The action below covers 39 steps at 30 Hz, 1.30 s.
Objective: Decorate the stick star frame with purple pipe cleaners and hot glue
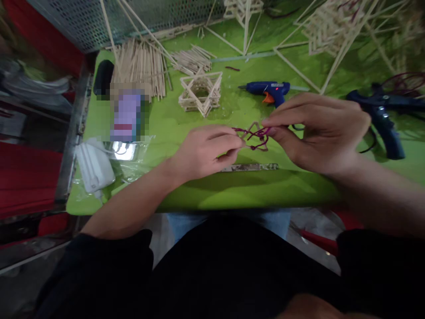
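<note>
Between my hands is a small wooden stick frame point(262, 149) with dark magenta cord point(254, 134) looped and crossed over it. My left hand point(209, 150) pinches the cord and the frame's left edge between thumb and fingers. On the other side, my right hand point(315, 128) pinches the cord at the frame's upper right with thumb and forefinger. A flat, stained metal strip point(255, 167) lies on the green table just below the frame. Above the hands sits a star-shaped structure of stacked sticks point(201, 94).
A blue glue gun point(270, 88) lies behind my right hand, and a dark glue gun point(385, 119) lies farther right. Loose sticks point(142, 66) are piled at the back left. A white power bank point(94, 166) lies at the left. Larger stick structures point(328, 31) stand at the back right.
</note>
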Available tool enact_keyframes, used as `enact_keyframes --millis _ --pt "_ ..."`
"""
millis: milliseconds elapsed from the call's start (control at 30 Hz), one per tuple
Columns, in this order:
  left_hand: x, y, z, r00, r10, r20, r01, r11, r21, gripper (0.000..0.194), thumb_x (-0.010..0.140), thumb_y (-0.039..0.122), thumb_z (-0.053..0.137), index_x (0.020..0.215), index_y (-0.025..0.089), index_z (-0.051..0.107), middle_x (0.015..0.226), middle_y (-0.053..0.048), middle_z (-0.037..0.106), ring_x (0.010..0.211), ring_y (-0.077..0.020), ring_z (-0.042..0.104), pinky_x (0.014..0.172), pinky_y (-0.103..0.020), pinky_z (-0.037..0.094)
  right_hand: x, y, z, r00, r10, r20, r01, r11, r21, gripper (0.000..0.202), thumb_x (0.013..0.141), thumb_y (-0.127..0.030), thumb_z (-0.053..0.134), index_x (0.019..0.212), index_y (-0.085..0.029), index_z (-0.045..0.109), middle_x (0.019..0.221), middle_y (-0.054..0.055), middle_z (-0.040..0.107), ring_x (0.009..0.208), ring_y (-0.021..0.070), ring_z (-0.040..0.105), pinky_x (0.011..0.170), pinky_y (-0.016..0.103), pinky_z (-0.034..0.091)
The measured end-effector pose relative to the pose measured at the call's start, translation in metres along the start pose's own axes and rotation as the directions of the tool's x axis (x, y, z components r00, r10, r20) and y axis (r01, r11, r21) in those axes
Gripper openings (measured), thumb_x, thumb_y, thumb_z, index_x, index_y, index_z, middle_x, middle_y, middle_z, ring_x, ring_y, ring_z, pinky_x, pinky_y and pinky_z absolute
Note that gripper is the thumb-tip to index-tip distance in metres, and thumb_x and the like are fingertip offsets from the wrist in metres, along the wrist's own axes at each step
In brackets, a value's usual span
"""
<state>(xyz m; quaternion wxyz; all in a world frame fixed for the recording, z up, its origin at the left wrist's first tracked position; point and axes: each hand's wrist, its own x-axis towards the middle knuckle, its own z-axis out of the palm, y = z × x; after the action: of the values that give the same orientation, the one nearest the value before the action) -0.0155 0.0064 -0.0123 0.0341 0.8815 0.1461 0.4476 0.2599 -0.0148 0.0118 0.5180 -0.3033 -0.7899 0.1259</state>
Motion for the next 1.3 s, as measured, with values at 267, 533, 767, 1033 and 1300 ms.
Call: enact_keyframes --millis 267,533,767,1033,1300 --pt "0.0 0.001 0.0 1.0 0.009 -0.022 -0.009 1.0 0.004 0.008 0.11 0.016 0.073 0.111 0.021 0.08 0.105 -0.004 0.089 0.087 -0.0164 0.087 0.078 -0.027 0.07 0.0 0.01 -0.001 0.987 -0.053 0.15 0.042 0.996 0.077 0.038 0.107 -0.02 0.077 0.14 -0.031 0.091 0.109 0.01 0.08 0.092 0.0204 0.075 0.076 0.038 0.061" --pt "0.005 0.0 -0.001 0.988 0.012 -0.152 -0.016 0.999 -0.029 0.011 0.106 0.01 0.076 0.109 0.017 0.083 0.101 -0.005 0.09 0.084 -0.0157 0.087 0.078 -0.025 0.071 -0.002 0.009 0.001 0.973 0.23 -0.002 -0.223 0.945 0.238 0.025 0.111 -0.025 0.08 0.132 -0.027 0.093 0.109 0.01 0.086 0.097 0.0194 0.081 0.084 0.035 0.063" --pt "0.004 -0.002 0.001 0.988 0.034 -0.15 -0.03 0.999 0.029 0.008 0.106 0.012 0.078 0.109 0.019 0.082 0.098 -0.004 0.088 0.081 -0.0163 0.085 0.073 -0.027 0.069 -0.001 -0.002 -0.002 0.994 0.103 0.033 -0.107 0.98 0.166 0.038 0.107 -0.019 0.075 0.134 -0.038 0.093 0.116 0.004 0.09 0.1 0.0241 0.083 0.09 0.046 0.064" --pt "0.004 -0.002 0.001 0.99 0.02 -0.137 -0.018 1.0 0.018 0.008 0.108 0.013 0.077 0.109 0.02 0.08 0.1 -0.003 0.089 0.083 -0.0165 0.086 0.074 -0.027 0.071 0.005 0.006 -0.012 0.97 -0.071 0.233 0.069 0.998 0.013 0.047 0.111 -0.02 0.063 0.147 -0.04 0.087 0.156 0.006 0.083 0.135 0.0349 0.08 0.116 0.064 0.059" --pt "0.004 0.0 0.0 0.987 0.01 -0.16 -0.011 1.0 -0.001 0.01 0.107 0.011 0.078 0.112 0.02 0.081 0.101 -0.004 0.089 0.082 -0.016 0.086 0.072 -0.026 0.07 -0.007 0.008 -0.011 0.943 0.179 0.281 -0.245 0.944 0.221 0.088 0.101 -0.043 0.085 0.181 -0.053 0.051 0.182 -0.001 0.061 0.163 0.0393 0.064 0.141 0.064 0.051"
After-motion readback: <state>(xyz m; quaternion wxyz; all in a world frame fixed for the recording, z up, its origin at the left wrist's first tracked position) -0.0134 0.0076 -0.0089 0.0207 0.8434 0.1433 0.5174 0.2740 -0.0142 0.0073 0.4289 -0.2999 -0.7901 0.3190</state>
